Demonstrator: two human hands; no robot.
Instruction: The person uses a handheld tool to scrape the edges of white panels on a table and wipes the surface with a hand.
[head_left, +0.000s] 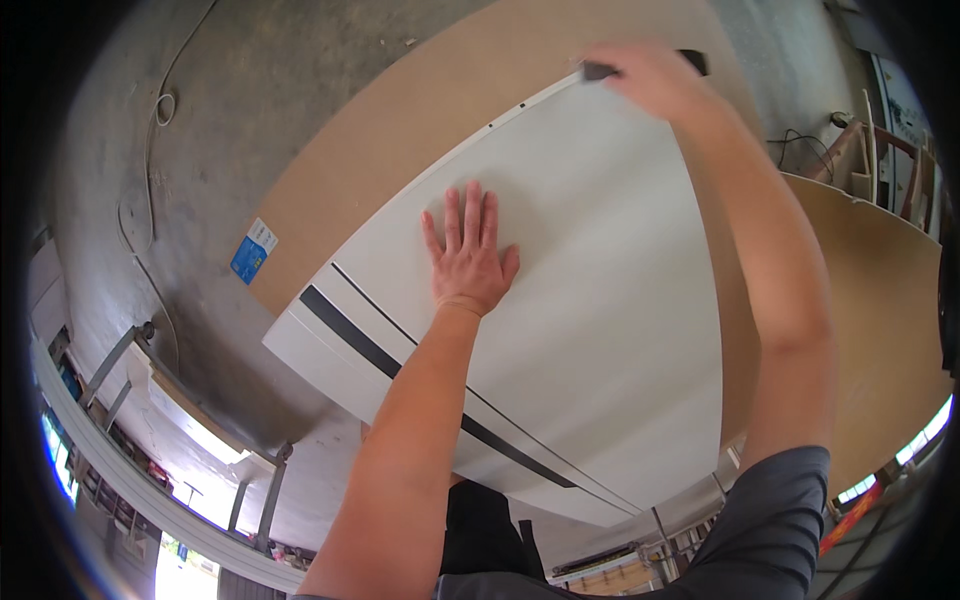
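Observation:
A large white panel (610, 250) with black stripes and narrow grooves near its close edge lies flat before me. My left hand (468, 250) rests palm down on its surface, fingers spread and holding nothing. At the panel's far right corner, my right hand (650, 80) is closed over a dark, block-like tool (598, 71). That tool touches or hovers just above the far edge; motion blur hides which. Its exact kind cannot be made out. Small dark holes (506, 115) mark the pale far edge of the panel.
Beneath the panel is a larger brown board (400, 130) with a blue and white label (254, 250). Another brown board (860, 310) stands at the right. A cable (150, 190) trails over the concrete floor (250, 110). A metal-legged frame (190, 400) is at lower left.

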